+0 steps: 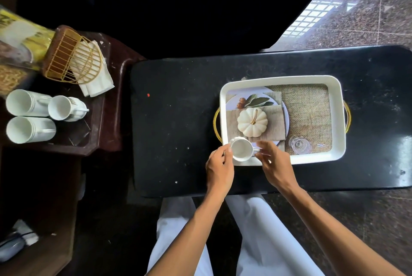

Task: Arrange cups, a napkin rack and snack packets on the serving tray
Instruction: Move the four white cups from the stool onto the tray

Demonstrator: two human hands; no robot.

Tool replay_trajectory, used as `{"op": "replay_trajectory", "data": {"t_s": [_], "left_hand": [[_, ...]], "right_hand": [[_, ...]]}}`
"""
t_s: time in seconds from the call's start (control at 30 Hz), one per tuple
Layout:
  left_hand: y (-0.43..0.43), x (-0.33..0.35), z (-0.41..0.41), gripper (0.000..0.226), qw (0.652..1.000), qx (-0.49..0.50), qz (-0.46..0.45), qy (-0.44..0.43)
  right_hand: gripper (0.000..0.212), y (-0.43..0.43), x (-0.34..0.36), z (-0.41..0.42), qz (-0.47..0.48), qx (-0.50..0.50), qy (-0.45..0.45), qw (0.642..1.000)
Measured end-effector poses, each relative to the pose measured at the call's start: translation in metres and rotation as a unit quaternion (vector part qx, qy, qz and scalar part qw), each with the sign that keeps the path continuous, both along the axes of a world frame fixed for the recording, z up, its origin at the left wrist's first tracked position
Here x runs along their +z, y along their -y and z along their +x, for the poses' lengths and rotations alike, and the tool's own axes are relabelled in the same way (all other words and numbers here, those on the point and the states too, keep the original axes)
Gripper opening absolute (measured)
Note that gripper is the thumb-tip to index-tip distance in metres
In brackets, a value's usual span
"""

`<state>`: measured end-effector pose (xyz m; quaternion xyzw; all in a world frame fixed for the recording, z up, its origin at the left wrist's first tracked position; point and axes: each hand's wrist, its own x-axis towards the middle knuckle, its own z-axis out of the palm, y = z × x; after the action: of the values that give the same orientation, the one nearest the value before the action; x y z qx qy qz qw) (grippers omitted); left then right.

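Cup (241,149) at tray's (338,119) 7 o'clock corner, pinched on both sides: left hand (219,165) on rim at 9 o'clock, right hand (275,164) at handle, 3 o'clock.

Looks ceramic: rigid, light, glazed so likely slick, chips if knocked on tray rim. Best held by handle plus opposite wall, as now; set down flat, no drop. Cannot tell if base touches tray yet. Three more cups (29,117) lying on side on side table at 9 o'clock, napkin rack (73,59) and snack packets (17,44) at 10 o'clock. Rack is thin wire, light, napkins loose; lift by frame.
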<state>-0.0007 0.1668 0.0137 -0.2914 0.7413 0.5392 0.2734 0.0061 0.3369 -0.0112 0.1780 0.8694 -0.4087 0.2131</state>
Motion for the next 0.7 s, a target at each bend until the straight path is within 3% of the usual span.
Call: {"op": "replay_trajectory", "data": {"t_s": [0.17, 0.3, 0.47, 0.7], "left_hand": [[0.045, 0.020, -0.010, 0.031, 0.992, 0.120, 0.041, 0.000], [0.121, 0.049, -0.026, 0.022, 0.978, 0.193, 0.028, -0.070], [0.235, 0.064, -0.042, 0.026, 0.959, 0.231, -0.061, -0.154], [0.340, 0.057, -0.063, 0.031, 0.936, 0.289, -0.081, -0.181]], "right_hand": [[0.040, 0.021, 0.032, -0.013, 0.050, -0.027, -0.076, 0.996], [0.026, 0.081, 0.064, -0.033, -0.058, -0.071, -0.098, 0.991], [0.017, 0.190, 0.072, -0.065, -0.161, -0.023, -0.091, 0.983], [0.014, 0.335, 0.053, -0.110, -0.200, 0.042, -0.122, 0.971]]}}
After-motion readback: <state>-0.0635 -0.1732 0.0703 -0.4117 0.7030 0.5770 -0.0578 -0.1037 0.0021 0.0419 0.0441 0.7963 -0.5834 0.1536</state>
